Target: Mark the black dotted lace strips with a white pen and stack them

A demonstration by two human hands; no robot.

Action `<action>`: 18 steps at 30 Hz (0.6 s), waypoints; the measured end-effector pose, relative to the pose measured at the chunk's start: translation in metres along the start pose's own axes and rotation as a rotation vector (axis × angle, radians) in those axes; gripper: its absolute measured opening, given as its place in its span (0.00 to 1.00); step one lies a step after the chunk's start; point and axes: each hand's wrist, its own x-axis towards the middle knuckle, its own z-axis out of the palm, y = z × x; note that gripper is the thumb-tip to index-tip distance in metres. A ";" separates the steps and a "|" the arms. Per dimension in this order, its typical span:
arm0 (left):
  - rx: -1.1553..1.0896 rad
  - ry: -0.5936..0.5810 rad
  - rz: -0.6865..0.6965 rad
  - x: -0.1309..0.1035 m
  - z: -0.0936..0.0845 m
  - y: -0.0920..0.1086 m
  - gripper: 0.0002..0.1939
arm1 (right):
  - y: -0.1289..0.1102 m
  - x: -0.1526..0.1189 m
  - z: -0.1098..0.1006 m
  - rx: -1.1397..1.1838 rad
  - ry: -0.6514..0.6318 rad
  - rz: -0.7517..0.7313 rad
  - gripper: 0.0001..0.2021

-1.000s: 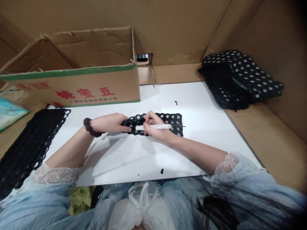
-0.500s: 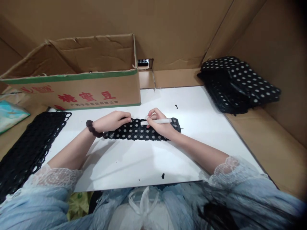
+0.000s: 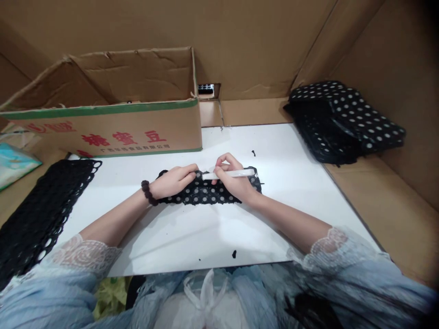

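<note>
A black strip (image 3: 205,194) with rows of round pale spots, which look like holes, lies across the white board. My left hand (image 3: 176,179), with a dark beaded bracelet at its wrist, rests over the strip's left part and pinches its far edge. In my right hand (image 3: 235,180) is a slim white pen-shaped tool (image 3: 245,173), its left end at the strip's far edge near my left fingertips. Too little of the tool's tip shows to tell its exact kind. The strip's right end sticks out past my right hand.
An open cardboard box (image 3: 137,132) stands at the back left. Beside my left arm lies a stack of black perforated sheets (image 3: 44,205); folded dotted sheets (image 3: 346,119) are piled at the back right. Small black scraps (image 3: 234,254) dot the white board (image 3: 192,242). Cardboard walls surround it.
My left hand has slid right along the strip, closer to my right hand. The strip and my right hand sit slightly further right, with the tool still held.
</note>
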 end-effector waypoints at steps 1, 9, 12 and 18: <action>-0.021 -0.007 -0.001 -0.001 0.000 0.002 0.11 | -0.001 0.000 -0.001 0.003 0.000 0.005 0.03; -0.103 0.091 -0.013 0.001 0.008 0.006 0.09 | -0.004 -0.001 0.002 -0.071 0.010 -0.010 0.03; -0.088 0.126 -0.023 0.004 0.011 0.003 0.09 | -0.003 -0.001 0.004 -0.116 0.013 -0.035 0.03; -0.077 0.145 0.008 0.003 0.013 0.003 0.10 | 0.001 -0.001 0.006 -0.269 -0.012 -0.093 0.03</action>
